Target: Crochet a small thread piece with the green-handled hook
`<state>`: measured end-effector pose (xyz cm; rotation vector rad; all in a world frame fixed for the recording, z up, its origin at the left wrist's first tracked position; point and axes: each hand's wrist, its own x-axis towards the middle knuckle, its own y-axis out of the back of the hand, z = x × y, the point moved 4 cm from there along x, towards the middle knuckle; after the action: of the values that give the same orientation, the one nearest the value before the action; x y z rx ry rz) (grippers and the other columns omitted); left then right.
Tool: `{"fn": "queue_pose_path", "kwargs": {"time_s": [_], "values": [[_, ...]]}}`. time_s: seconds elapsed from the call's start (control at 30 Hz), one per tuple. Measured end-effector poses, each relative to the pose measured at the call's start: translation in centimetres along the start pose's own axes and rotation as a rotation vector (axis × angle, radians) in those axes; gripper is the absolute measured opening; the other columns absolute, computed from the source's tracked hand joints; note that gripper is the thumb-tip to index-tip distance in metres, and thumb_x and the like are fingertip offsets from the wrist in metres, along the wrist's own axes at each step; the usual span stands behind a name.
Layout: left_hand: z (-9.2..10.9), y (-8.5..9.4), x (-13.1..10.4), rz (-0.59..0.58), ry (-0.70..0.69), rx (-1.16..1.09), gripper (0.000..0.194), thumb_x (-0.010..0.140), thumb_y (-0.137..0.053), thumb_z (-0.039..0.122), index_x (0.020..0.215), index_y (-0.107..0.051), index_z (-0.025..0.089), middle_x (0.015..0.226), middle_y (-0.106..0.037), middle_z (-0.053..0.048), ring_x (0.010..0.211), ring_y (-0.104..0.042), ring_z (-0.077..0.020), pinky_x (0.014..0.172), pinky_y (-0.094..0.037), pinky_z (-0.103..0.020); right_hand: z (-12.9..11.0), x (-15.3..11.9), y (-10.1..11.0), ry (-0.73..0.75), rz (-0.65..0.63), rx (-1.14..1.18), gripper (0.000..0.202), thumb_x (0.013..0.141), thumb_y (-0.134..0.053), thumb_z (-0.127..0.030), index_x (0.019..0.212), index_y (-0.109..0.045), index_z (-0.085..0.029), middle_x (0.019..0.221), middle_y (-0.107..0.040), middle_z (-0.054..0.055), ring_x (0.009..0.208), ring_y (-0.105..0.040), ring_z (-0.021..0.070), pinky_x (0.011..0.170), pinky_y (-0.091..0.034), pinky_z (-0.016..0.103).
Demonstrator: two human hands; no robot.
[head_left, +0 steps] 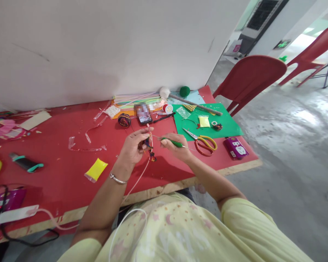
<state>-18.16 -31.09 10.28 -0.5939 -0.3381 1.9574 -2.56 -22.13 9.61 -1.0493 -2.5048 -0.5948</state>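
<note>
My left hand is closed on a small crochet piece of dark multicoloured yarn, which partly hangs below the fingers. In my right hand is a crochet hook with a green handle; its thin metal shaft points left toward the piece. Whether the tip touches the yarn is too small to tell. A pale pink cord runs down past the left fingers toward the table's front edge. Beyond the hands lies a ball of dark multicoloured yarn. Scissors with red and yellow handles lie right of my right hand.
A phone, a thread spool and pipe cleaners lie near the wall. A green sheet bears small packets. A purple box sits at the right edge. Leftward are a yellow packet and a cutter.
</note>
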Motion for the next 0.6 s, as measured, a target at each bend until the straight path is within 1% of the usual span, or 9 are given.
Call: {"fn": "queue_pose_path", "kwargs": {"time_s": [0.1, 0.27, 0.4, 0.5, 0.6], "values": [[0.07, 0.08, 0.02, 0.007, -0.055, 0.050, 0.040, 0.064, -0.081, 0.023, 0.102, -0.079, 0.012, 0.064, -0.070, -0.002, 0.039, -0.044, -0.0034, 0.037, -0.024, -0.016, -0.17, -0.04, -0.03, 0.058, -0.004, -0.094, 0.037, 0.096, -0.066, -0.052, 0.091, -0.080, -0.018, 0.082, -0.077, 0.007, 0.071, -0.068, 0.0149, 0.068, -0.051, 0.026], [0.11, 0.47, -0.03, 0.027, -0.112, 0.094, 0.040, 0.066, -0.082, 0.024, 0.104, -0.079, 0.013, 0.067, -0.072, -0.002, 0.039, -0.046, -0.0035, 0.036, -0.024, -0.016, -0.44, -0.16, -0.14, 0.165, 0.020, -0.217, 0.029, 0.097, -0.068, -0.044, 0.099, -0.079, -0.018, 0.084, -0.078, 0.008, 0.073, -0.070, 0.0147, 0.068, -0.051, 0.025], [0.10, 0.69, -0.06, 0.043, -0.121, 0.108, 0.041, 0.066, -0.083, 0.025, 0.105, -0.079, 0.013, 0.068, -0.073, -0.003, 0.039, -0.047, -0.0038, 0.036, -0.023, -0.016, -0.64, -0.30, -0.25, 0.291, 0.001, -0.342, 0.030, 0.098, -0.066, -0.044, 0.102, -0.078, -0.017, 0.084, -0.078, 0.010, 0.074, -0.070, 0.0160, 0.070, -0.052, 0.027], [0.08, 0.72, -0.06, 0.054, -0.117, 0.117, 0.041, 0.066, -0.083, 0.025, 0.105, -0.080, 0.013, 0.067, -0.073, -0.003, 0.038, -0.047, -0.0037, 0.036, -0.023, -0.016, -0.83, -0.41, -0.17, 0.354, -0.009, -0.365, 0.029, 0.100, -0.065, -0.042, 0.103, -0.077, -0.016, 0.084, -0.077, 0.010, 0.074, -0.070, 0.0158, 0.070, -0.052, 0.027], [0.08, 0.61, -0.13, 0.053, -0.126, 0.121, 0.040, 0.065, -0.083, 0.024, 0.104, -0.080, 0.014, 0.067, -0.072, -0.003, 0.039, -0.047, -0.0034, 0.036, -0.024, -0.016, -1.04, -0.47, -0.05, 0.386, -0.001, -0.375, 0.025, 0.100, -0.065, -0.039, 0.104, -0.076, -0.016, 0.083, -0.077, 0.009, 0.073, -0.069, 0.0155, 0.069, -0.052, 0.027]]}}
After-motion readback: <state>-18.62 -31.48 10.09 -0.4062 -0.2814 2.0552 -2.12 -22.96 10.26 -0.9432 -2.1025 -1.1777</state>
